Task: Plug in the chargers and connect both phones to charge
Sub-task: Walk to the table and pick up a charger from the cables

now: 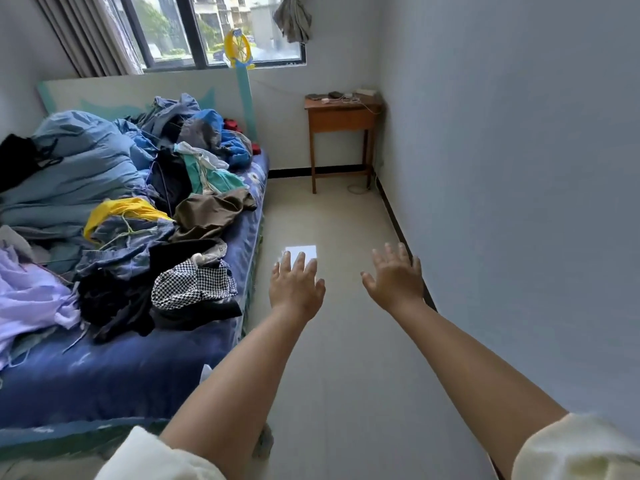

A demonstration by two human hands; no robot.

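A small wooden side table (341, 116) stands in the far right corner under the window. On its top lie a dark phone (313, 96), another dark phone (334, 94), a white charger (325, 100) and white cables (348, 97), all small and far off. A white cable (356, 188) coils on the floor by the table's right legs. My left hand (296, 287) and my right hand (394, 278) are stretched out in front of me over the floor, palms down, fingers spread, holding nothing.
A bed (138, 368) with a blue sheet, piled with clothes and a blue duvet, fills the left side. A tiled floor strip (332, 341) runs between the bed and the right wall (519, 168) towards the table. A yellow toy hoop (239, 50) stands by the window.
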